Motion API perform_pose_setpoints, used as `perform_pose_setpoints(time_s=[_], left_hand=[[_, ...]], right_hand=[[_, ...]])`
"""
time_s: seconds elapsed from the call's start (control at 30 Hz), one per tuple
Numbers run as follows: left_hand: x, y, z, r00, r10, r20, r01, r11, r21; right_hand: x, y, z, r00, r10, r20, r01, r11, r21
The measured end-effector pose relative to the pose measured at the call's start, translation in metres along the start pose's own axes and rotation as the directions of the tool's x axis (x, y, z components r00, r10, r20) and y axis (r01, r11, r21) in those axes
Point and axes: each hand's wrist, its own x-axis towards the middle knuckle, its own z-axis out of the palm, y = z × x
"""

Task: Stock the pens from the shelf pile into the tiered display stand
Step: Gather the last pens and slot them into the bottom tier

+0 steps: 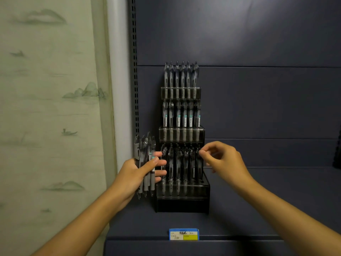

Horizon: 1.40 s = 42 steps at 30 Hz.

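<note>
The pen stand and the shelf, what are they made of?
The pen stand looks like dark, smoky see-through plastic: the pen tips show through its glossy front walls. The shelf looks like painted metal, matte blue-grey, flat with a folded front edge, though the picture cannot prove it. The pens held in the left hand seem clear plastic with grey, probably rubbery, grips.

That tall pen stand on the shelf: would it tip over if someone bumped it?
Possibly. The pen stand is tall and narrow, with pens loaded up to its top tier, so a push high up might rock it. Its wider bottom step probably steadies it against light nudges.
</note>
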Motion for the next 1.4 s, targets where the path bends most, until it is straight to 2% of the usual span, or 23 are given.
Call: perform_pose_setpoints(time_s=[0.13, 0.23, 0.37, 0.63, 0.8, 1.0, 1.1, 1.2, 1.4], left_hand=[[-0.002, 0.007, 0.008, 0.997, 0.03, 0.071, -0.032, 0.999, 0.029], [-0.003, 0.011, 0.015, 0.993, 0.037, 0.108, -0.045, 0.996, 0.075], [-0.006, 0.015, 0.015, 0.995, 0.044, 0.094, -0.052, 0.995, 0.09], [-0.015, 0.009, 0.003, 0.995, 0.022, 0.094, -0.037, 0.987, 0.154], [-0.013, 0.008, -0.002, 0.996, 0.018, 0.084, -0.023, 0.998, 0.055], [-0.007, 0.002, -0.021, 0.999, -0.031, -0.008, 0.03, 0.999, -0.022], [-0.009, -0.003, -0.033, 0.997, -0.041, -0.064, 0.041, 0.999, -0.003], [-0.012, -0.008, -0.042, 0.996, -0.05, -0.077, 0.052, 0.998, 0.029], [-0.018, -0.011, -0.048, 0.995, -0.056, -0.084, 0.061, 0.997, 0.056]], right_hand=[[-0.002, -0.033, 0.015, 0.984, -0.112, 0.139, 0.106, 0.993, 0.054], [-0.001, -0.05, 0.032, 0.966, -0.127, 0.226, 0.113, 0.991, 0.074], [-0.001, -0.06, 0.044, 0.964, -0.107, 0.242, 0.084, 0.991, 0.103], [-0.006, -0.063, 0.056, 0.951, -0.09, 0.295, 0.082, 0.996, 0.041], [-0.001, -0.065, 0.056, 0.963, -0.098, 0.251, 0.088, 0.995, 0.053], [0.008, -0.076, 0.036, 0.989, -0.113, 0.091, 0.09, 0.97, 0.225], [0.013, -0.075, 0.028, 0.991, -0.134, 0.029, 0.128, 0.979, 0.156], [0.012, -0.065, 0.033, 0.992, -0.122, 0.037, 0.118, 0.99, 0.082], [0.008, -0.052, 0.049, 0.993, -0.094, 0.066, 0.09, 0.994, 0.057]])
